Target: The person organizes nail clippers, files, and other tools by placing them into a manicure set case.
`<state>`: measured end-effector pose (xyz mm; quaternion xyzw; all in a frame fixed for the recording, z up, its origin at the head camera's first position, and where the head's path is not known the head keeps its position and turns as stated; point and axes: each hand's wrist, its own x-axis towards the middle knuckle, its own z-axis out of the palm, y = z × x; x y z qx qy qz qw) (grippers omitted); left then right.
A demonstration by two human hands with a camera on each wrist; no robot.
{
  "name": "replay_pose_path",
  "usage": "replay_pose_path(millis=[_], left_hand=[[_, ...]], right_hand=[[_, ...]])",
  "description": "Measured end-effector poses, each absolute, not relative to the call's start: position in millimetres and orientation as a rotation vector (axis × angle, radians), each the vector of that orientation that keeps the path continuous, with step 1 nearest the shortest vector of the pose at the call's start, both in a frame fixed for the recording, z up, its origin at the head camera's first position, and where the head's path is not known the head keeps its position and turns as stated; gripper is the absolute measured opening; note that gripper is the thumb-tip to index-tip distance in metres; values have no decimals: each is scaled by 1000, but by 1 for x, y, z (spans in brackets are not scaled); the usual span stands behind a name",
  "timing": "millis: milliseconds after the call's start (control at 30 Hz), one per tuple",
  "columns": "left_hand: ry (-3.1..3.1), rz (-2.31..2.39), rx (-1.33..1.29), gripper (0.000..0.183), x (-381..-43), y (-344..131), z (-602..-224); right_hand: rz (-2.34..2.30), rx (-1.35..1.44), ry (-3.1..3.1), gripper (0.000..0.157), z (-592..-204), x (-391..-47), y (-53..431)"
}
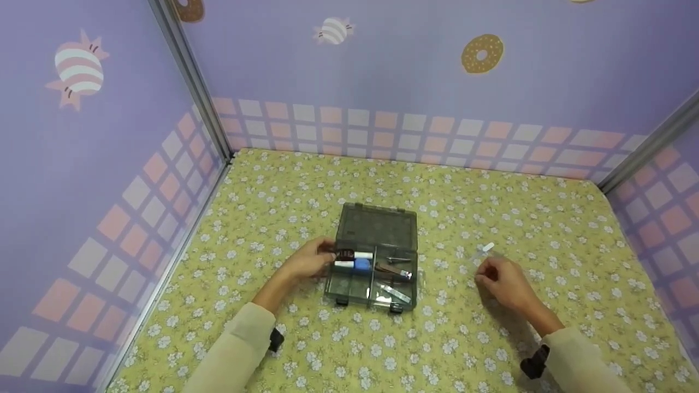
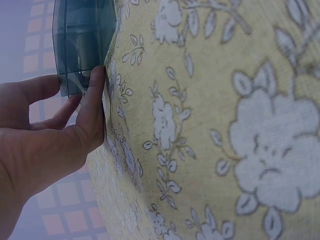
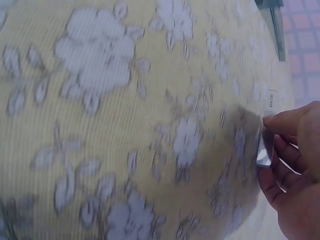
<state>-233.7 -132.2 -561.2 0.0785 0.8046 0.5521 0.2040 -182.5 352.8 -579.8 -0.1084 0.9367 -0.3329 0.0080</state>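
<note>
**Left hand on divided box, right hand pinching small clear strip**

Head view: divided box (image 1: 341, 285), grey and see-through, sits mid-table, lid (image 1: 377, 226) laid back on the far side. Left hand (image 1: 310, 259) is at the box's left side, thumb by the rim. Compartments on the left hold a dark bottle (image 1: 345, 255) with a white cap and a blue-and-white item (image 1: 361, 265); on the right, a thin metal tool (image 1: 400, 260), a brown-and-silver tool (image 1: 390, 269) and a shiny flat piece (image 1: 394, 293) nearest the person. Right hand (image 1: 508, 284) is off to the right, well apart from the box, fingers curled. Clear strip (image 1: 487, 247) with a whitish end shows just past its fingertips. Tablecloth is yellow with white flowers; walls (image 1: 393, 65) are purple.

Left wrist view: box corner sits between the thumb and fingers, gripped at the edge; fingers low, next to the tablecloth (image 2: 200, 125). Box contents can't be made out here.

Right wrist view: thumb and fingers pinch the clear strip close to the tablecloth. Small dark print shows on its far end, too small to read; near end is shiny. Part of the box shows at the top right.
</note>
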Motion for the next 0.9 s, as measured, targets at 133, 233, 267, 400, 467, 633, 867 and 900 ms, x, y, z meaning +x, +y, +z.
replay_pose_path(millis=[133,233,267,400,467,633,867,900], left_hand=[[2225,1548,197,43,-234,-133,-559],[2202,1568,164,43,-233,-133,-558],[2200,1573,157,44,-233,-133,-558],[2203,1580,158,43,-233,-134,-558],[2211,1576,165,42,-233,-134,-559],[2225,1565,175,42,-233,-131,-562],[2215,1587,163,42,-234,-129,-563],[2224,1583,174,42,-234,-130,-562]], right_hand=[[-1123,-483,2891,5,-571,-186,328],[-1167,-566,2836,5,-561,-189,303],[-1175,-589,2818,5,-558,-189,295],[-1204,-670,2766,12,-547,-190,258],[-1208,-720,2740,14,-544,-189,241],[-1188,-848,2679,12,-545,-185,210],[-1085,-925,2713,5,-554,-181,196],[-1087,-926,2717,6,-554,-180,197]])
